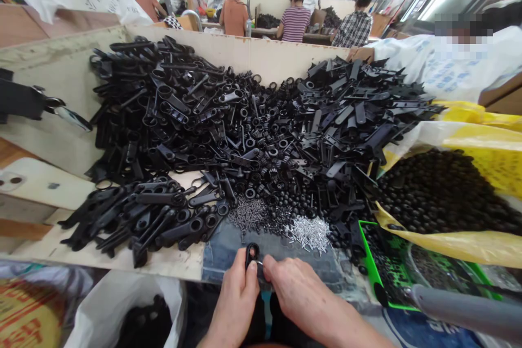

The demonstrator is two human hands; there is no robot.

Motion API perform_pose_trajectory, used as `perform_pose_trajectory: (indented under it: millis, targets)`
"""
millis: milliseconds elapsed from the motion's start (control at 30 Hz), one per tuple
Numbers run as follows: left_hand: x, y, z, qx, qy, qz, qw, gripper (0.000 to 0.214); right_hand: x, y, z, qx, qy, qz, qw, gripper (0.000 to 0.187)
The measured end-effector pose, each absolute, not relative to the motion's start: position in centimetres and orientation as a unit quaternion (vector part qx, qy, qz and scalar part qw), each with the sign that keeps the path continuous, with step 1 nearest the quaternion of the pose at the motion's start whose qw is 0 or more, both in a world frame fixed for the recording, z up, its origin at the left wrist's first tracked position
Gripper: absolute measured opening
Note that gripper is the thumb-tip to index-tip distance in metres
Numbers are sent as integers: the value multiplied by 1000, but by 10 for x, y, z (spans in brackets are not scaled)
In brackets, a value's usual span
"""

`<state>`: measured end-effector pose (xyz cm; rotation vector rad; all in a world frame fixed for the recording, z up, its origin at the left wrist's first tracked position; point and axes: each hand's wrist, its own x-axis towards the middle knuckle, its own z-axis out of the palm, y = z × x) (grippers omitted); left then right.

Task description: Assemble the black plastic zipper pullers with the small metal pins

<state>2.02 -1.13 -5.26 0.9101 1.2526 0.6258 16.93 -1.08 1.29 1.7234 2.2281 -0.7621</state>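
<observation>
The left hand (pixel 236 296) and right hand (pixel 302 293) are covering most of the small black plastic part (pixel 252 253) pinched between them; only its looped top is showing. Both forearms are running off the bottom edge. The grey handle (pixel 465 310) is being cut off by the right edge, and it is hiding part of the green tray (pixel 369 261). The white bag (pixel 122 304) below the table (pixel 171 263) is being cropped at the bottom, its dark contents too dim to identify. The tiny silver pins (pixel 310 232) are too small to make out singly.
</observation>
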Motion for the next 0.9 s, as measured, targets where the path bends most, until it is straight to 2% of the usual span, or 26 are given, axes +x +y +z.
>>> perform_pose_trajectory:
  millis: [167, 333, 500, 667, 700, 767, 833, 900]
  targets:
    - [22, -8, -43, 472, 570, 294, 605, 25, 166, -9, 9, 586, 760, -246, 136, 33]
    - [25, -7, -40, 536, 582, 264, 551, 12, 172, -3, 15, 555, 794, -215, 123, 32]
    - [26, -7, -47, 539, 585, 270, 543, 16, 165, 4, 31, 535, 817, -182, 119, 19]
    - [22, -4, -48, 576, 571, 253, 528, 16, 153, -20, 28, 547, 818, -132, 117, 14]
    - [21, -4, -49, 585, 579, 245, 512, 15, 155, -28, 26, 553, 815, -132, 113, 20]
    - [19, -6, -51, 593, 605, 229, 479, 14, 166, -40, 24, 580, 797, -144, 86, 36]
    - [20, -7, -50, 593, 612, 235, 467, 14, 187, -43, 29, 631, 761, -149, 15, 27]
    - [22, -6, -43, 557, 594, 272, 512, 18, 215, -33, 39, 698, 702, -137, -37, 18]
